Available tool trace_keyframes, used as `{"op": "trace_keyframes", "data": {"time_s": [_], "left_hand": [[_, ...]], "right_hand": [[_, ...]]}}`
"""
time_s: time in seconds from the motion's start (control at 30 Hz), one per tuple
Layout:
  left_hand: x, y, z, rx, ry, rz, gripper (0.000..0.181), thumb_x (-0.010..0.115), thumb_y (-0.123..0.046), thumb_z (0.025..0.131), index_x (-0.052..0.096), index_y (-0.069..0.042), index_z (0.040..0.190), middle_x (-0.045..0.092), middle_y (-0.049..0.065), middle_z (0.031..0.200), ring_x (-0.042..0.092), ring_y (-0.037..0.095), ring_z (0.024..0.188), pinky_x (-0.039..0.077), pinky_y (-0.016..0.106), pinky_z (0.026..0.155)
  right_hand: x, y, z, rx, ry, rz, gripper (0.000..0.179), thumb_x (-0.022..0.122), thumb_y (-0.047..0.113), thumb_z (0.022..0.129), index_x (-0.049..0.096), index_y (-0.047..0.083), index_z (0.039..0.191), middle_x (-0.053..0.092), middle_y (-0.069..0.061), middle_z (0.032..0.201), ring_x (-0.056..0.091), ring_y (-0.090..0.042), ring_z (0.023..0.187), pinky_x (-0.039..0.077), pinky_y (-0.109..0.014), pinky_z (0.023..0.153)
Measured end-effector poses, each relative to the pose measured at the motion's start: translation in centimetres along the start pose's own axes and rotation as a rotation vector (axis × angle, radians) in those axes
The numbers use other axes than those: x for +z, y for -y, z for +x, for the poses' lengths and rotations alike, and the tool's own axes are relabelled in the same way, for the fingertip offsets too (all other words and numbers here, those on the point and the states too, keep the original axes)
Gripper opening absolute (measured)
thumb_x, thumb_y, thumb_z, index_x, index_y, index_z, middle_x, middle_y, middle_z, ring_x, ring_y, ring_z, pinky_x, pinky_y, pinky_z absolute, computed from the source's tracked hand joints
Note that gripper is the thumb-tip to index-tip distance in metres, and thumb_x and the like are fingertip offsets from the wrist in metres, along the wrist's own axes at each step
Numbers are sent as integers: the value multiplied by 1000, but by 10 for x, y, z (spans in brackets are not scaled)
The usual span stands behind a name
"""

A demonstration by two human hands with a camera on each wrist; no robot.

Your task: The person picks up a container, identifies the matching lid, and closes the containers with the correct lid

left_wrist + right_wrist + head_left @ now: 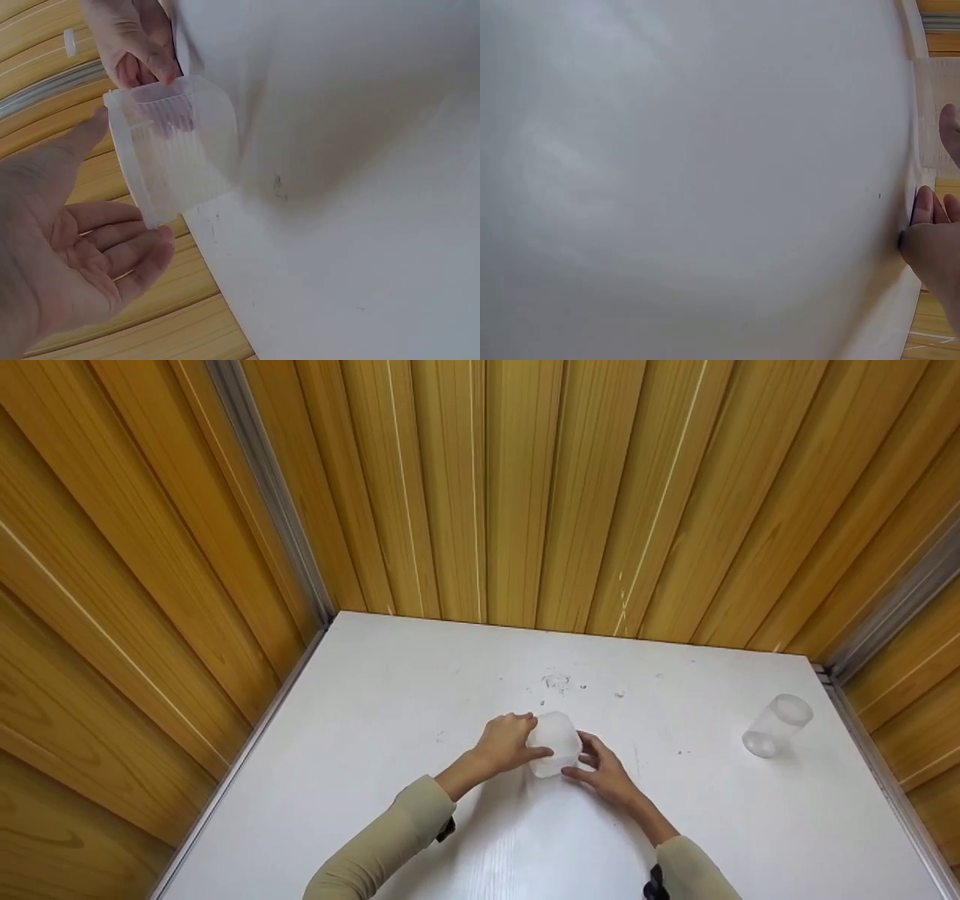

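Observation:
A translucent squarish plastic container point(556, 741) with ribbed sides is between both hands near the middle of the white table. My left hand point(510, 742) holds it from the left, thumb on the near side and fingers toward the far side. In the left wrist view, that hand point(82, 247) spans the container's thicker rim edge point(127, 161). My right hand point(606, 772) grips the opposite side; its fingers show through the clear plastic point(176, 146). The right wrist view catches only part of the container point(934, 82) and the right hand point(934, 247) at its border.
A clear plastic cup point(778, 725) stands toward the right side of the white table point(360, 697). Dark scuff marks point(556, 682) dot the surface beyond the hands. Wood-patterned panels point(517, 495) rise at the back and both sides, with metal posts point(277, 487) at the corners.

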State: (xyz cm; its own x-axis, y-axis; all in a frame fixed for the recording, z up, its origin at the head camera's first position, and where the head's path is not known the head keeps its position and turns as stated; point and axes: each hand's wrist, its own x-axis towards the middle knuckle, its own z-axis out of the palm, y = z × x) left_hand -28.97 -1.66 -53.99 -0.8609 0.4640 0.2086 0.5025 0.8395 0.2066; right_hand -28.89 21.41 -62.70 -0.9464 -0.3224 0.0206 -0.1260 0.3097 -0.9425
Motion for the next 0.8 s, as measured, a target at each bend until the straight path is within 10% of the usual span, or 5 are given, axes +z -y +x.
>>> {"op": "trace_keyframes", "data": {"time_s": [0.27, 0.5, 0.63, 0.8], "left_hand": [[-12, -2, -12, -5, 13, 142, 34, 75, -42, 91, 71, -13, 73, 67, -3, 65, 40, 9, 58, 46, 29, 55], [-13, -8, -16, -43, -60, 263, 29, 76, -39, 89, 75, -14, 74, 72, -2, 69, 59, 11, 59, 53, 31, 64], [-8, -6, -11, 47, -68, 303, 32, 69, -40, 96, 76, -11, 106, 78, 2, 109, 73, 17, 102, 56, 35, 89], [2, 4, 0, 228, 138, 215, 61, 45, -45, 108, 42, -9, 156, 38, 5, 165, 34, 20, 154, 34, 42, 123]], "right_hand": [[4, 2, 1, 5, -86, 17, 51, 72, -1, 91, 50, -10, 136, 58, -28, 136, 56, -43, 128, 48, -49, 110], [9, 8, 1, 86, -32, -28, 74, 70, -4, 84, 36, -8, 150, 46, -27, 150, 43, -44, 141, 35, -52, 120], [15, 11, -2, 64, 8, -98, 100, 86, 14, 79, 24, -8, 155, 40, -28, 153, 37, -43, 143, 30, -57, 122], [24, 10, -1, 18, -25, -147, 114, 92, 29, 74, 22, -7, 156, 36, -28, 153, 34, -43, 145, 29, -55, 123]]}}
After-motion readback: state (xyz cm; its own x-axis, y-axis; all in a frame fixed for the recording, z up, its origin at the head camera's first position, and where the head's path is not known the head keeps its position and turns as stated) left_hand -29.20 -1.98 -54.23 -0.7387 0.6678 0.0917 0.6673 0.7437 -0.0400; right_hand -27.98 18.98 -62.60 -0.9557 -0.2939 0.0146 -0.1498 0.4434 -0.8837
